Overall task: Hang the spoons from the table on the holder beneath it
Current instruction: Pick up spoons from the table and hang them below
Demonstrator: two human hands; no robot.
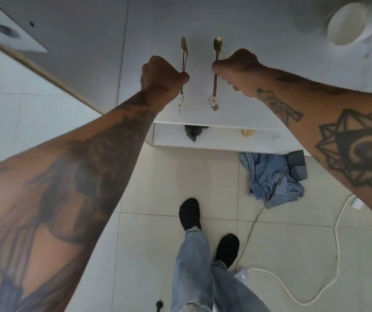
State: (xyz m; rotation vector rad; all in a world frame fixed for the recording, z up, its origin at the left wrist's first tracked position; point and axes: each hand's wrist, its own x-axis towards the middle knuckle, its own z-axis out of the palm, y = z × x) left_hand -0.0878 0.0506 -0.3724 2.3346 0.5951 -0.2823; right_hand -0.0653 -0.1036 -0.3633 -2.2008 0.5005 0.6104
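Two thin gold spoons are held over the white table (270, 55). My left hand (161, 74) is closed on the handle of the left spoon (184, 47), whose bowl points away from me. My right hand (236, 68) is closed on the right spoon (217, 47); its handle ends in a white flower charm (213, 100) that hangs toward the table's near edge. Below that edge, on the white front panel, a gold hook (247, 132) and a dark hook or cloth (193, 131) show. The rest of the holder is hidden.
A white bowl-like container (347, 24) stands at the table's back right. On the tiled floor lie blue denim cloth (272, 179), a grey block (297, 165) and a white cable (335, 233). My feet in black socks (189, 213) stand in front of the table.
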